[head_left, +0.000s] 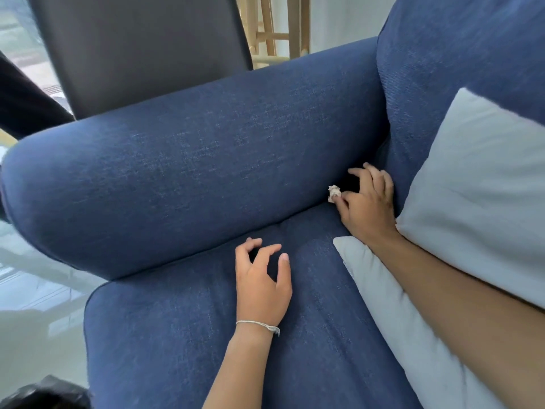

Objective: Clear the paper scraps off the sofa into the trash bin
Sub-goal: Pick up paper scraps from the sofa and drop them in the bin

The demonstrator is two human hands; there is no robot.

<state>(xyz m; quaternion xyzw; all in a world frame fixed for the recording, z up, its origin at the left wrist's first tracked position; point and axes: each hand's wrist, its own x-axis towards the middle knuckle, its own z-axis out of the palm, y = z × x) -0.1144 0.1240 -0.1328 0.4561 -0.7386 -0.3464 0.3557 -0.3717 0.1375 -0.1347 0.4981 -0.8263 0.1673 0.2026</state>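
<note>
A small crumpled white paper scrap [334, 193] lies in the crease between the seat and the armrest of the blue sofa [188, 160]. My right hand [368, 205] reaches into that back corner, its thumb tip touching the scrap and its fingers spread apart. My left hand [262, 284] hovers over the seat cushion nearer to me, fingers loosely curled and apart, holding nothing. A thin string bracelet sits on my left wrist.
A pale grey pillow [472, 202] leans against the backrest on the right, under my right forearm. A dark chair back [141, 45] and wooden stool legs [274, 28] stand behind the armrest. Black bag plastic [44, 394] shows at the bottom left on the pale floor.
</note>
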